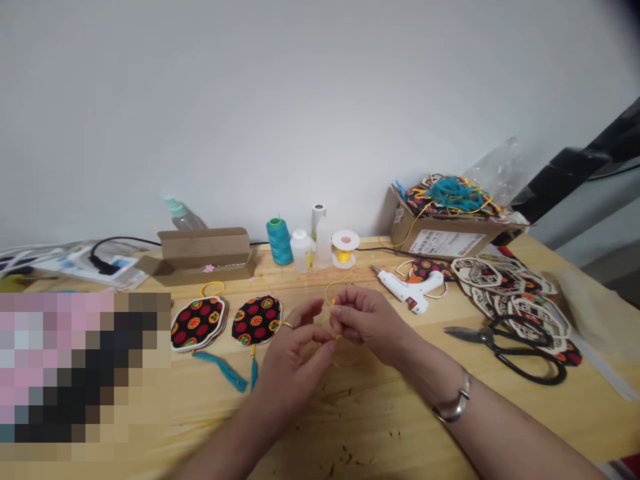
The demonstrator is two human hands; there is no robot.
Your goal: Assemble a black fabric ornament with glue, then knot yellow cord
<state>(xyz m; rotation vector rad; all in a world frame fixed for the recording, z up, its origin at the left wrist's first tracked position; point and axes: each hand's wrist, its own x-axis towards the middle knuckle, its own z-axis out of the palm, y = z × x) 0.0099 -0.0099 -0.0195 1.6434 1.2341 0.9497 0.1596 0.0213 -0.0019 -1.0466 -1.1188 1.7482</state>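
Note:
A thin yellow cord runs from the spool side of the table down to my hands. My right hand is closed, pinching the cord between thumb and fingertips. Close beside it, my left hand has its thumb and index finger together on the cord, with a short end showing below. Left of my hands lie two patterned fabric pendants: a round one touching or nearly touching my left hand, and another with a yellow loop. Teal tassels hang from them.
Behind stand a teal thread cone, white bottles and a yellow cord spool. To the right lie a glue gun, black-handled scissors and wooden frame pieces. A filled cardboard box stands against the wall.

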